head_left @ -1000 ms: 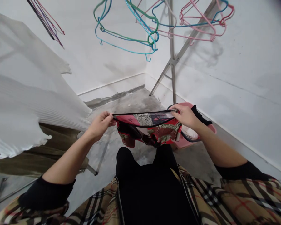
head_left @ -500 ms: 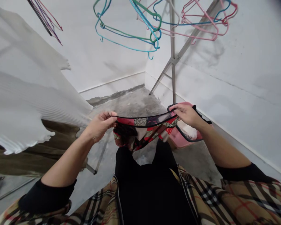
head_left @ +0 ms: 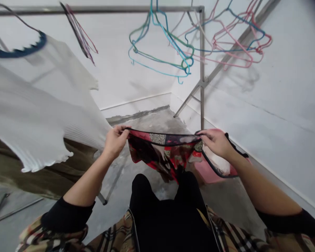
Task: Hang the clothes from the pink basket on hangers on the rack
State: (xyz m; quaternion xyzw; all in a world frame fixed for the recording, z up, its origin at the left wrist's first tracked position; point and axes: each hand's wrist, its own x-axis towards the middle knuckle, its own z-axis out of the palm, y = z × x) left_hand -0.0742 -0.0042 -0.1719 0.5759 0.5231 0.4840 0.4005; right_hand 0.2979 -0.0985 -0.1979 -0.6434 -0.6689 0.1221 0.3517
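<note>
A red, black and patterned garment (head_left: 170,152) with black edging hangs stretched between my hands, above my knees. My left hand (head_left: 117,140) pinches one end of its top edge, and my right hand (head_left: 215,141) grips the other end. The cloth droops in folds below that edge; its exact kind I cannot make out. Behind my right hand and wrist stands a pink basin (head_left: 211,173) with a dark rim and pale cloth inside, partly hidden by my forearm.
Blue and green hangers (head_left: 160,66) and pink hangers (head_left: 233,59) hang from a metal rack (head_left: 99,10). On the left hang a white pleated garment (head_left: 42,105) and an olive-brown garment (head_left: 76,164). White walls meet in the corner ahead.
My view has tilted up, bringing the rack's top bar into sight. The garment's top edge is held straighter and the cloth below hangs more spread out. Both hands keep their hold.
</note>
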